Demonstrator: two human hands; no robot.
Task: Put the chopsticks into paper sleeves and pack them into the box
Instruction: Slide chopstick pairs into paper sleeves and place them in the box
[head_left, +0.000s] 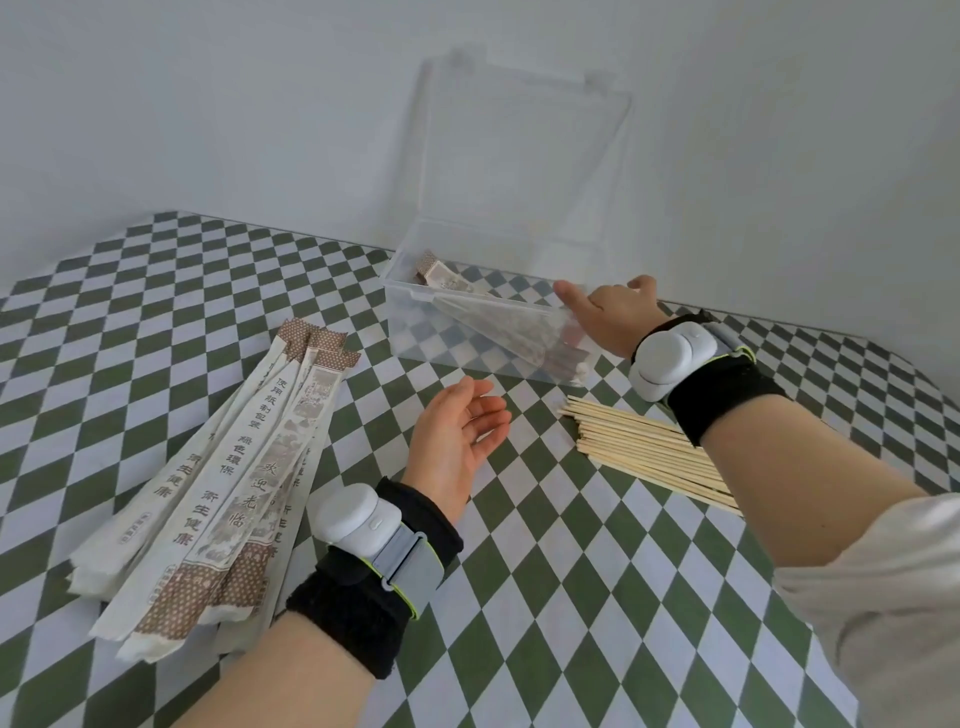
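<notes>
several sleeved chopsticks (509, 327) lean crosswise in the box (415, 340), so later ones may jam. our left hand (457, 441) and right hand (608, 317) hold nothing, fingers (488, 410) apart; the right forearm (789, 478) could scatter bare chopsticks (634, 447) on the surface (156, 291).

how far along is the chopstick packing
Done: a few sleeved chopsticks lie in the clear box. In hand: the right hand reaches into the box; the left hand is empty. Left: a pile of bare chopsticks and a stack of paper sleeves.

Left hand (457, 441) palm-up, fingers (485, 413) loose; right hand (613, 317) outstretched, palm down.
</notes>
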